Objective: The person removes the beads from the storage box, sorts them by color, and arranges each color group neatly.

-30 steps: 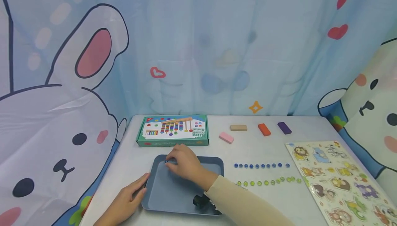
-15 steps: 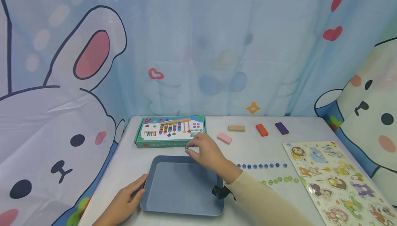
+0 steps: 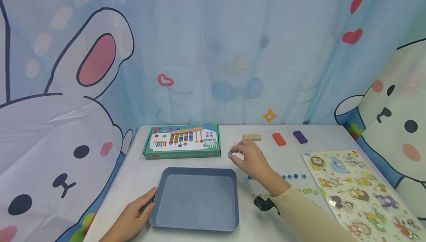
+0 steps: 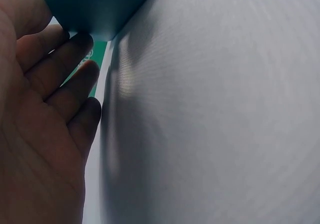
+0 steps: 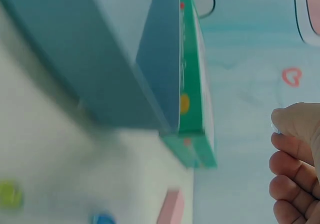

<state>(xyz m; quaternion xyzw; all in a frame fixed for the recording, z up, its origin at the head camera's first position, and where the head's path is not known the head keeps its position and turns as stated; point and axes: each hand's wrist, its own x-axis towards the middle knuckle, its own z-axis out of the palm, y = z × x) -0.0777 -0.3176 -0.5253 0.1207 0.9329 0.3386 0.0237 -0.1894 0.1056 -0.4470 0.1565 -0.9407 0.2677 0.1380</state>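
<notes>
A grey-blue tray (image 3: pixel 196 199) lies on the white table. My left hand (image 3: pixel 133 214) rests at its left side, fingers touching the outer wall; in the left wrist view those fingers are loosely bent beside the tray's corner (image 4: pixel 100 8). My right hand (image 3: pixel 251 159) is raised beyond the tray's back right corner, pinching a small blue bead (image 3: pixel 230 153) between thumb and index finger. In the right wrist view only a pale sliver of the bead (image 5: pixel 275 129) shows. Below that hand run a row of blue beads (image 3: pixel 296 176) and a row of green beads (image 3: pixel 309 190), both partly hidden by the arm.
A green game box (image 3: pixel 183 142) stands behind the tray. Beige (image 3: pixel 252 137), orange (image 3: pixel 279 139) and purple (image 3: pixel 300 137) blocks lie at the back, with a pink block (image 5: pixel 171 206) mostly hidden by the right hand in the head view. An animal puzzle board (image 3: pixel 362 194) lies at right.
My right hand has lifted the blue bead from the tray's back left corner and carried it right, past the game box, to above the bead rows. The left hand stays at the tray.
</notes>
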